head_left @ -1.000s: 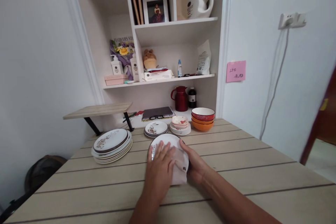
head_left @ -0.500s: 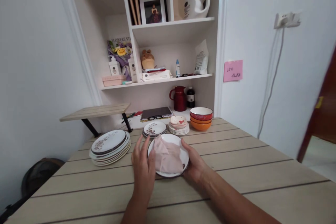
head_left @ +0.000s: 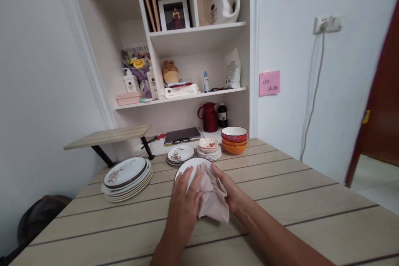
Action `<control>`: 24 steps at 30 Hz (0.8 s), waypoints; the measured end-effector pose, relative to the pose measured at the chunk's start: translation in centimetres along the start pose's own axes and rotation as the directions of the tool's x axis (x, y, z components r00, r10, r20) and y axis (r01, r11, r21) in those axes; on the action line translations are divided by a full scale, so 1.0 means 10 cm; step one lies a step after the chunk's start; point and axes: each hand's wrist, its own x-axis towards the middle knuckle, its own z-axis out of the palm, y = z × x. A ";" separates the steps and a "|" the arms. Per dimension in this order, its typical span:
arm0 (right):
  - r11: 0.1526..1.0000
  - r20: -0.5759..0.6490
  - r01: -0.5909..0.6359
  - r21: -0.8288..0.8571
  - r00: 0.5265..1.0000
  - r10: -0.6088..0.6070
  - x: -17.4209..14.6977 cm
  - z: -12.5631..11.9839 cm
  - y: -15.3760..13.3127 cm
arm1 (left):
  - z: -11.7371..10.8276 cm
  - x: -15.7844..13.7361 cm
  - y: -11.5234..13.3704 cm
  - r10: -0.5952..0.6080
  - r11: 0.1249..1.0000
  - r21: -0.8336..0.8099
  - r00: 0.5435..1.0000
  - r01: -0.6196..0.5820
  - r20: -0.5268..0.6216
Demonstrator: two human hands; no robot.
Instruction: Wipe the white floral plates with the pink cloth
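Note:
A white plate (head_left: 187, 169) with a dark rim is tilted just above or on the table in front of me. A crumpled pale pink cloth (head_left: 212, 195) covers its right part and hangs past the lower right edge. My left hand (head_left: 183, 199) rests over the plate's left side, fingers outstretched and apart, thumb side against the cloth. My right hand (head_left: 229, 189) grips the plate at its right edge, thumb on top near the cloth; its other fingers are mostly hidden behind plate and cloth.
Left stands a stack of large plates (head_left: 127, 173). Farther back are small dark-rimmed plates (head_left: 181, 153), saucers with small patterned dishes (head_left: 208, 145), and stacked red and orange bowls (head_left: 234, 141). A raised wooden shelf (head_left: 107, 136) stands back left; a red jug (head_left: 209, 117) sits behind.
The cloth has shifted right and bunched up, now hanging over the plate's edge. My left hand has moved from beside the plate onto it. The view has turned slightly right.

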 end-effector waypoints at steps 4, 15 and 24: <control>1.000 0.018 -0.006 0.003 1.000 0.006 -0.01 0.00 0.00 | -0.04 -0.02 -0.03 -0.009 0.999 -0.049 0.999 0.007 -0.040; 0.993 -0.029 0.010 -0.114 0.999 -0.013 -0.02 0.04 0.07 | 0.01 0.04 0.01 0.067 0.990 0.105 0.965 -0.096 0.255; 0.993 -0.127 0.075 -0.095 0.988 -0.086 0.06 -0.04 0.05 | 0.00 0.01 -0.09 -0.186 0.957 0.240 0.980 0.163 0.074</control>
